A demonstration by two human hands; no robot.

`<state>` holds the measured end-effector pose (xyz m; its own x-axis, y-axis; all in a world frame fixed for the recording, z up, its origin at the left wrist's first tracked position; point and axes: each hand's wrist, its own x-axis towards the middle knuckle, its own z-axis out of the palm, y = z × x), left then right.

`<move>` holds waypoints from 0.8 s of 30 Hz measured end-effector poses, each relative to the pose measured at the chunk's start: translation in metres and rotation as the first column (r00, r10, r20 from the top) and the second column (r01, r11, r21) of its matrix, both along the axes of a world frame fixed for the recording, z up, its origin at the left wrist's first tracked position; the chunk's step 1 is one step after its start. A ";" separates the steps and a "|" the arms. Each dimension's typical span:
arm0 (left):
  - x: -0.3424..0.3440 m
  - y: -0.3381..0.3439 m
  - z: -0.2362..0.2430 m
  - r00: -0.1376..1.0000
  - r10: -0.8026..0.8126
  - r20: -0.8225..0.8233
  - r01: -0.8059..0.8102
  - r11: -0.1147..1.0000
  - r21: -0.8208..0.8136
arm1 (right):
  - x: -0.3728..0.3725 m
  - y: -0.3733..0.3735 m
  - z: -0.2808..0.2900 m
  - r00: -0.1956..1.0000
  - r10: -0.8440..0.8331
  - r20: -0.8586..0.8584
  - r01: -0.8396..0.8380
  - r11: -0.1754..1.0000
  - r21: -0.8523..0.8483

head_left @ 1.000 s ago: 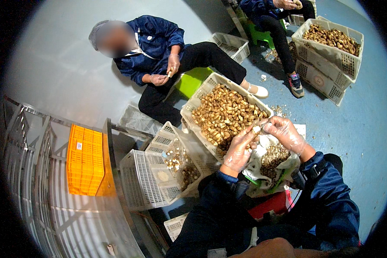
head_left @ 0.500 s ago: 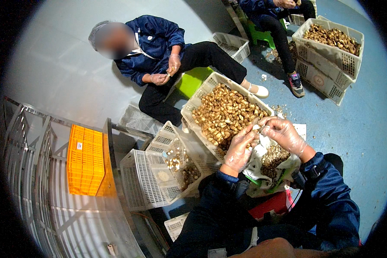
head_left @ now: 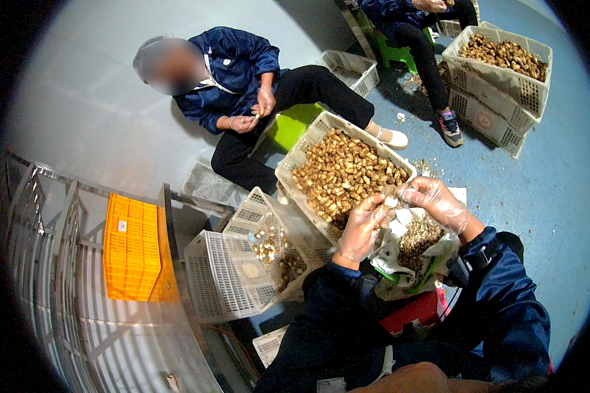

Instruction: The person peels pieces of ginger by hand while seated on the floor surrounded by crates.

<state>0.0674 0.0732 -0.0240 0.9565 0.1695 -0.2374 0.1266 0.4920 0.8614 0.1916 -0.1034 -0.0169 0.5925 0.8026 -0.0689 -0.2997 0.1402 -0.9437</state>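
Note:
My left hand (head_left: 364, 226) in a clear glove is closed around a small pale, brown-tipped mushroom (head_left: 390, 200). My right hand (head_left: 439, 206), also gloved, has thumb and finger pinched at that piece, slightly to its right. Just beyond them is a white crate (head_left: 295, 154) heaped with brown mushrooms (head_left: 337, 170). Below my hands a white bag (head_left: 396, 262) holds dark and pale scraps (head_left: 416, 239). To the left, a white crate (head_left: 246, 216) contains a few pale pieces and dark bits.
A co-worker (head_left: 229, 65) sits opposite, gloved hands together. Another (head_left: 419, 46) is at top right beside stacked crates (head_left: 495, 105) topped with mushrooms. An orange crate (head_left: 130, 242) and steel racks (head_left: 59, 216) stand left; scraps lie on the blue floor (head_left: 531, 196).
My hands have shifted slightly, with small finger movements around the piece. The view has moved a little. The co-worker opposite still has both hands together.

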 end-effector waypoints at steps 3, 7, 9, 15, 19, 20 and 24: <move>-0.001 -0.001 0.003 0.999 0.025 -0.032 -0.024 0.999 0.045 | -0.002 0.000 0.002 0.993 -0.002 0.119 0.003 1.000 -0.006; 0.001 -0.003 0.003 0.998 0.024 -0.055 -0.020 0.997 0.080 | 0.003 -0.001 -0.002 0.990 0.029 0.137 -0.025 0.999 -0.031; 0.002 -0.002 -0.003 0.999 0.023 -0.042 -0.022 1.000 0.006 | 0.002 -0.002 -0.002 1.000 0.019 0.021 -0.018 0.999 -0.029; 0.006 -0.010 0.008 0.996 0.067 0.053 -0.056 0.983 -0.176 | -0.003 -0.002 0.009 0.999 -0.026 0.041 0.026 1.000 -0.003; 0.005 -0.009 0.005 0.998 0.056 -0.011 -0.057 0.988 -0.145 | -0.008 0.003 0.005 0.969 -0.078 0.234 0.076 0.997 0.020; 0.008 -0.010 0.007 0.999 0.032 0.002 -0.031 0.981 -0.189 | -0.003 0.001 -0.002 0.983 -0.060 0.173 0.065 0.998 -0.025; 0.008 -0.008 0.006 0.999 0.037 0.022 -0.031 0.971 -0.236 | -0.005 0.003 0.000 0.990 -0.081 0.118 0.086 0.996 -0.039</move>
